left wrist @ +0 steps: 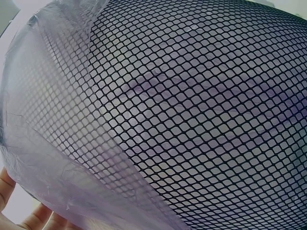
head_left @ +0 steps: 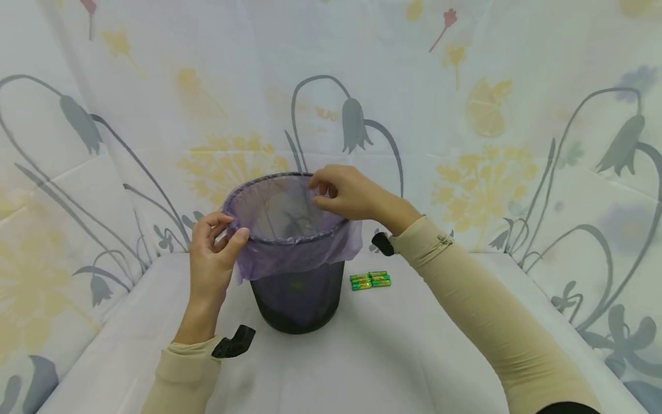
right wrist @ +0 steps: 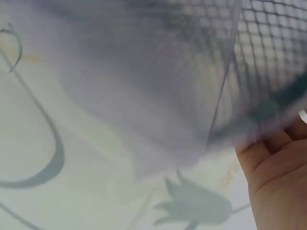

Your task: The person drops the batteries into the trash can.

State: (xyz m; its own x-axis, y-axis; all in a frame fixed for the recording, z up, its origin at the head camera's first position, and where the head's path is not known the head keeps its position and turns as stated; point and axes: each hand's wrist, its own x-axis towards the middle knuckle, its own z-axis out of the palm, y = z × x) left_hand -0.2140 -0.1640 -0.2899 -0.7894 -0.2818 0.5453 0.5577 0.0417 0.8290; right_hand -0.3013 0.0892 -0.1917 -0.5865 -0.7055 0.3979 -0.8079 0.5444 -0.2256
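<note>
A black mesh wastebasket (head_left: pixel 297 310) stands upright with a thin purple trash bag (head_left: pixel 289 259) folded over its rim. The bag's loose skirt hangs down outside the mesh (left wrist: pixel 201 96). At the left of the rim, my left hand (head_left: pixel 212 247) holds the bag edge between thumb and fingers. My right hand (head_left: pixel 351 192) reaches over the right side, its bent fingers and thumb gripping the bag near the back rim. In the right wrist view the bag film (right wrist: pixel 144 110) is blurred beside that hand (right wrist: pixel 280 167), and its fingertips are partly hidden by the rim.
Several green and gold batteries (head_left: pixel 370 280) lie side by side on the white cloth-covered table (head_left: pixel 383 356), right of the wastebasket. A flower-patterned curtain (head_left: pixel 439 115) rises behind and along both sides.
</note>
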